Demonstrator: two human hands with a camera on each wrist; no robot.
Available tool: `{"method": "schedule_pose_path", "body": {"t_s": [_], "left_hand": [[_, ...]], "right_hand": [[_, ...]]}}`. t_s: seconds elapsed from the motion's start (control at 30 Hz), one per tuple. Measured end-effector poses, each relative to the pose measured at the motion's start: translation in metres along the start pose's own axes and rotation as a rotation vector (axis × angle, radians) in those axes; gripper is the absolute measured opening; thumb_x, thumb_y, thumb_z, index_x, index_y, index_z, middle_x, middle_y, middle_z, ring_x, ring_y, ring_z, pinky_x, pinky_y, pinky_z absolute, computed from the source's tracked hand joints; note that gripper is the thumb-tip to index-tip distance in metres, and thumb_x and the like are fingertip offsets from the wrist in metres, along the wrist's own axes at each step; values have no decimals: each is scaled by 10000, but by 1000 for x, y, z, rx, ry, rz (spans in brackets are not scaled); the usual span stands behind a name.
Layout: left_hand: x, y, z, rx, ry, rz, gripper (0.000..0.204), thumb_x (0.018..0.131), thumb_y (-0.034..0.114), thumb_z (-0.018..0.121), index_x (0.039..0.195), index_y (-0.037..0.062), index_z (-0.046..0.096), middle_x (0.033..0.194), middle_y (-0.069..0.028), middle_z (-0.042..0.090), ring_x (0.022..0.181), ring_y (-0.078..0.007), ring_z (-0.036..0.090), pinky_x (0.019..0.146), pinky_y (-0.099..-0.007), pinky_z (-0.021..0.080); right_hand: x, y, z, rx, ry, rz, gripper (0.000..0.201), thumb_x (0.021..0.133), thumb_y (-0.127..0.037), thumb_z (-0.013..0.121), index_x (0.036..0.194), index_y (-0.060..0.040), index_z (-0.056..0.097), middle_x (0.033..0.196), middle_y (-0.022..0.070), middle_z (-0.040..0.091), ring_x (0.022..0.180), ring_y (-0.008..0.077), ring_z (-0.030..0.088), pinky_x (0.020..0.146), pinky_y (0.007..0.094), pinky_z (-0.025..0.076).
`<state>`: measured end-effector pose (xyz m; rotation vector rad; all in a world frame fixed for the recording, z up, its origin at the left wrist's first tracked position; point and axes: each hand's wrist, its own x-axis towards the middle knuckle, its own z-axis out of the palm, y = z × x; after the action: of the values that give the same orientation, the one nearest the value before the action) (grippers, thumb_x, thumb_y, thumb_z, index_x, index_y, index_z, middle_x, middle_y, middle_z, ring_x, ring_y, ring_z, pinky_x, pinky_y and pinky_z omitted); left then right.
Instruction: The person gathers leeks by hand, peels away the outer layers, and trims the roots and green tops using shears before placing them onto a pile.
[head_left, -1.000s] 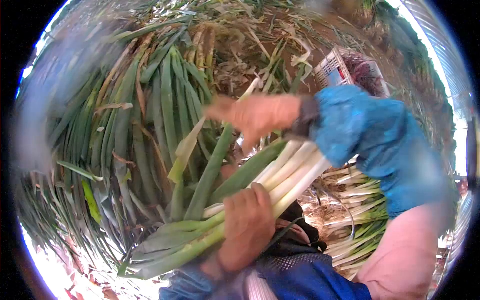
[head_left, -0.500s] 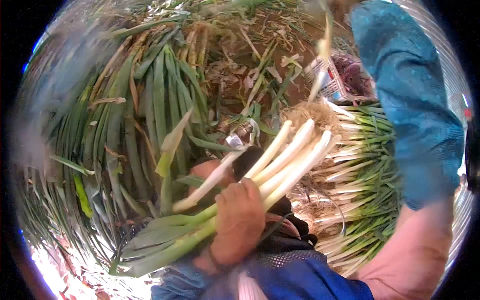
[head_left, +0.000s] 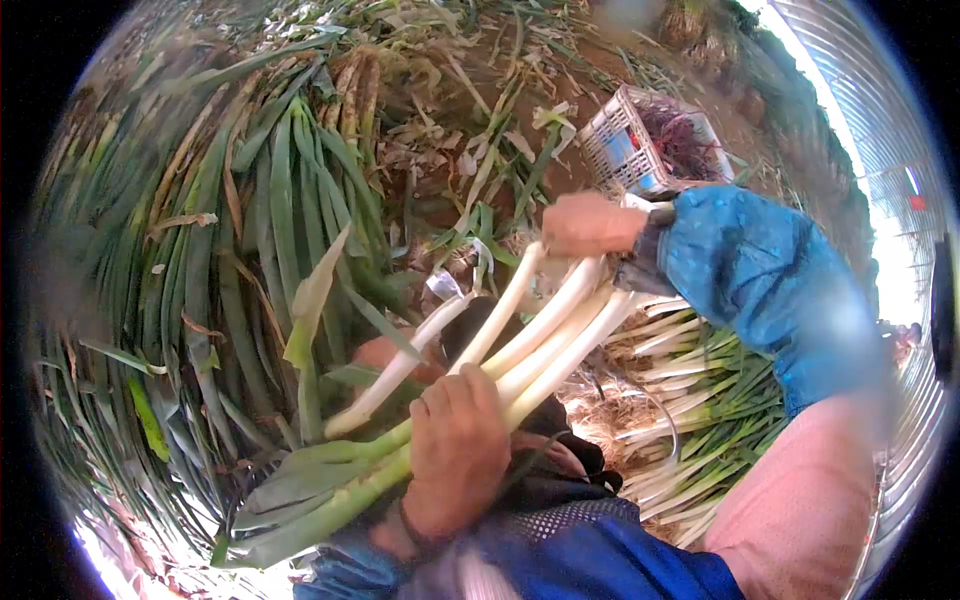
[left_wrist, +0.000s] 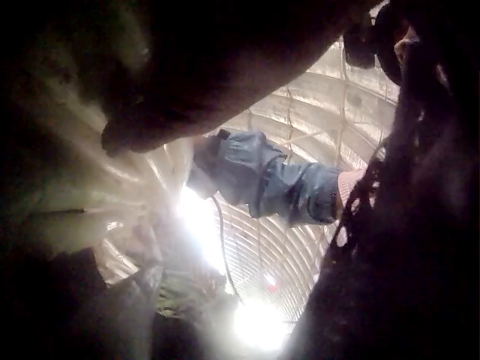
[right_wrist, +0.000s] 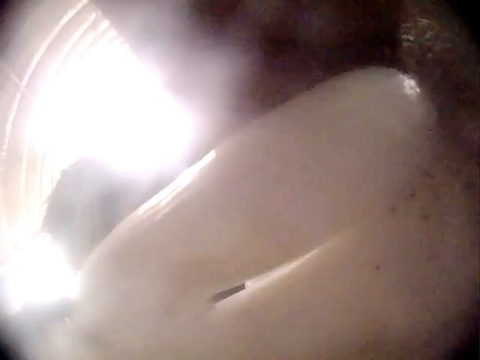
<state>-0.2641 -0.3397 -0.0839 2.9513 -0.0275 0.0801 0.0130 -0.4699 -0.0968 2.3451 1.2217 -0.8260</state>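
My left hand [head_left: 460,440] grips a bunch of long green onions [head_left: 550,350] around the middle. Their white ends point up and right, and their green leaves fan out to the lower left. At the upper ends is my right hand [head_left: 592,225], its fingers curled at the tip of one white stalk. One stalk [head_left: 400,365] splays apart from the others on the left. The left wrist view is dark, with pale stalks [left_wrist: 82,180] beside the hand and the other arm's blue sleeve [left_wrist: 281,180] beyond. White stalks [right_wrist: 300,172] fill the right wrist view, fingers hidden.
A large heap of untrimmed green onions [head_left: 230,250] lies on the left. White-ended onions [head_left: 690,410] lie in a row at right. Behind stands a white plastic crate [head_left: 620,135] holding reddish stringy stuff. Loose leaf scraps [head_left: 480,150] litter the ground.
My right hand swung from the bunch up and out to the right, a pale strip trailing near it, then came back to the white ends. My left hand kept its grip on the bunch.
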Motion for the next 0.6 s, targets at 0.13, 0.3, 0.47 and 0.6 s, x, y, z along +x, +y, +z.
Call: {"method": "schedule_pose_path", "body": {"t_s": [0.13, 0.3, 0.47, 0.6], "left_hand": [[-2, -3, -4, -128, -79, -41, 401, 679, 153, 597, 1007, -50, 486, 811, -131, 521, 731, -262, 533, 651, -361, 433], [-1, -1, -1, -42, -26, -31, 294, 730, 154, 529, 962, -24, 505, 769, -105, 505, 695, -232, 516, 615, -337, 409], [-4, 0, 0, -29, -32, -23, 294, 733, 169, 531, 956, -21, 506, 768, -108, 506, 691, -235, 520, 612, -339, 412], [-6, 1, -2, -85, -79, -51, 412, 676, 180, 611, 993, -49, 484, 817, -147, 528, 725, -278, 547, 640, -378, 452]], "right_hand": [[22, 103, -27, -505, 389, 259, 127, 766, -147, 585, 788, -48, 661, 772, 140, 649, 725, 303, 646, 596, 436, 512], [-12, 102, -87, -265, 301, 34, 390, 700, -401, 644, 774, -21, 689, 752, 178, 648, 732, 300, 653, 629, 398, 509], [-10, -12, 2, 263, -113, -62, 509, 698, -499, 632, 841, -13, 687, 816, 182, 651, 721, 308, 621, 651, 413, 490], [7, -22, 27, 78, -26, -99, 363, 761, -349, 583, 863, -16, 685, 839, 152, 667, 801, 302, 649, 720, 415, 513]]}}
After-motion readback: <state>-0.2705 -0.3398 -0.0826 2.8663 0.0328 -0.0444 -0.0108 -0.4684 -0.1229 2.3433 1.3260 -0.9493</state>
